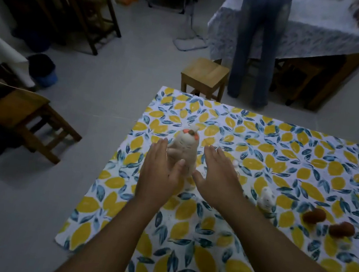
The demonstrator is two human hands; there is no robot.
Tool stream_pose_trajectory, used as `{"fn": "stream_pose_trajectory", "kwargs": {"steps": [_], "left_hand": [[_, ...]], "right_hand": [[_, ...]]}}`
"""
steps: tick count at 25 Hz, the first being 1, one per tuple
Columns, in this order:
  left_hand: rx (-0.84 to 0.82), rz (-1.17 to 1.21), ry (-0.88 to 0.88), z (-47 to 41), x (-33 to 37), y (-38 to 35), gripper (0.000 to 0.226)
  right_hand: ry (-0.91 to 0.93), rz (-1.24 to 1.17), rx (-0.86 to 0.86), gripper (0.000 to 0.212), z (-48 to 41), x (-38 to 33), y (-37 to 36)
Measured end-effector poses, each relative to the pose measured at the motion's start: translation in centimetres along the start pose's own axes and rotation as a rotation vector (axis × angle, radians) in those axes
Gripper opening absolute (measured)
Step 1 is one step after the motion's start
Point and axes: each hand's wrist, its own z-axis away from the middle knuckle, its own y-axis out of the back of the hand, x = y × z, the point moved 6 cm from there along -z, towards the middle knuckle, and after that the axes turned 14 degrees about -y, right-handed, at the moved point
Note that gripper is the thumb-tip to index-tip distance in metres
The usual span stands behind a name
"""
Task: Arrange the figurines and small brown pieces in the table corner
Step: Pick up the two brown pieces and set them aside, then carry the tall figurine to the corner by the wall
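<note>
A tall pale cat figurine (184,151) with orange and brown patches on its head stands near the far left corner of the table (204,253), which has a lemon-print cloth. My left hand (159,174) holds it, thumb on its front and fingers along its left side. My right hand (217,179) hovers just right of it, fingers spread, holding nothing. A smaller white figurine (266,200) stands to the right. Two small brown pieces (314,215) (342,229) lie further right. Something small and white shows beside my right hand, too hidden to identify.
The table's left edge drops to the grey floor. A wooden stool (204,77) stands beyond the far corner, with a person's legs (253,54) beside a second cloth-covered table. Wooden chairs (28,116) and a dark bucket (43,70) are at the left.
</note>
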Motion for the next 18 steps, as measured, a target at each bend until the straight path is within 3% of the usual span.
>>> {"fn": "stream_pose_trajectory", "kwargs": {"steps": [3,6,11,15,18], "left_hand": [[-0.171,0.212,0.032,-2.9,-2.6,-1.3,0.08],[-0.243,0.485,0.051,-3.4,-4.1,-2.6,0.06],[-0.259,0.517,-0.036,-3.8,-4.7,-2.1,0.064],[-0.198,0.494,-0.109,-4.5,-2.1,0.0,0.063],[-0.138,0.612,-0.192,-6.1,2.5,1.7,0.055]], "right_hand": [[-0.213,-0.36,-0.162,0.08,-0.8,-0.8,-1.6],[-0.247,-0.546,-0.193,0.061,-0.4,-2.0,-3.1],[-0.279,-0.888,-0.232,0.052,-0.2,-3.0,-3.7],[-0.224,-0.952,-0.22,0.056,1.0,-2.8,-1.6],[-0.183,-0.926,-0.052,0.066,2.7,-1.3,3.1]]}}
